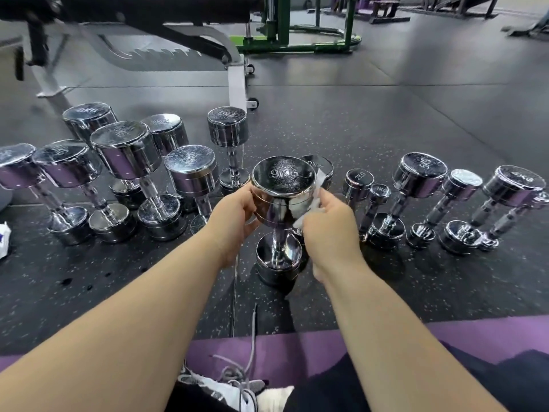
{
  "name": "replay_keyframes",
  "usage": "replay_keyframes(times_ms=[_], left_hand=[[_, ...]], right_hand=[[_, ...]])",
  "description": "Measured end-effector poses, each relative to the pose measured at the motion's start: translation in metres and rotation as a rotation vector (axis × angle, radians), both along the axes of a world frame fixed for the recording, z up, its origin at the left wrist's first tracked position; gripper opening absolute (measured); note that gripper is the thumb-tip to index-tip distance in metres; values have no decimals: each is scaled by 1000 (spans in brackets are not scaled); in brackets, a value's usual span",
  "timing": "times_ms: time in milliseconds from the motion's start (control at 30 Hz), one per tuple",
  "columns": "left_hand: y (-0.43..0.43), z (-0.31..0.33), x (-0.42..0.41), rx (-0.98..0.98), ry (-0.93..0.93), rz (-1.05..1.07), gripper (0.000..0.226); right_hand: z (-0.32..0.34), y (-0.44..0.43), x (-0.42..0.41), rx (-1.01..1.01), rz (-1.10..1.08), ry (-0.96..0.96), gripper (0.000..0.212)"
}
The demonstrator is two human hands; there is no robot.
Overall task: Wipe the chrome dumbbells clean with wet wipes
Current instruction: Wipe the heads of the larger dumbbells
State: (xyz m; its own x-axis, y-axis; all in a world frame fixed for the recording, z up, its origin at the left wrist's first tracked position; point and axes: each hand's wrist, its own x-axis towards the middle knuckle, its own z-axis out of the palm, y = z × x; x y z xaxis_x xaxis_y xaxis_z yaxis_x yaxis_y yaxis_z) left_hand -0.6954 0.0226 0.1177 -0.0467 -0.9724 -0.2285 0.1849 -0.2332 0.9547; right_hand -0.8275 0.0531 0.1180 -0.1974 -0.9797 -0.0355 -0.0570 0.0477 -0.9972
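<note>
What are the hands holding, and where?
Left hand grips the 9KG dumbbell by its upper head; right hand holds a wet wipe against that head's side.

Both forearms reach forward, left hand (235, 215) cupped, right hand (326, 222) (fingers curled) pinching.

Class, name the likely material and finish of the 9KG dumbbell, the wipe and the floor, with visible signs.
9KG dumbbell: likely chrome-plated steel, mirror-glossy, reflecting surroundings; wipe: seemingly thin white nonwoven cloth, crumpled; floor: probably rubber matting, matte black, pale speckles, seams.
</note>
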Motion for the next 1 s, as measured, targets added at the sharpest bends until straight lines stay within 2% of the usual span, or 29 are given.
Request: replay_keyframes(times_ms=[67,167,333,433,533,600,667,800,933,1000], left_hand=[[2,0,0,-2,-13,1,43],[4,-1,1,-18,-78,-26,42],[3,-2,1,-34,-107,-34,40],[1,-5,1,-48,-81,-38,38],[0,-8,2,-54,-74,-53,37],[0,-7,1,-54,-71,-46,34],[-2,-8,1,-49,-61,-33,31],[-2,-8,-1,-48,-65,-36,31],[-3,-8,-2,-32,-72,-3,33],[0,-7,-2,-26,-83,-12,32]], right_hand=[[-1,-2,-5,-97,-118,115,39],[0,-7,-12,-183,-212,223,38],[0,-4,-15,-140,-226,367,30],[-13,3,-8,-123,-188,429,34],[-12,7,-4,-75,-226,267,16],[0,2,-6,-167,-317,176,16],[3,-4,-8,-218,-332,191,18],[-19,3,-10,-19,-223,269,21],[-5,-3,-7,-173,-318,202,14],[-6,-1,-5,-105,-287,171,14]])
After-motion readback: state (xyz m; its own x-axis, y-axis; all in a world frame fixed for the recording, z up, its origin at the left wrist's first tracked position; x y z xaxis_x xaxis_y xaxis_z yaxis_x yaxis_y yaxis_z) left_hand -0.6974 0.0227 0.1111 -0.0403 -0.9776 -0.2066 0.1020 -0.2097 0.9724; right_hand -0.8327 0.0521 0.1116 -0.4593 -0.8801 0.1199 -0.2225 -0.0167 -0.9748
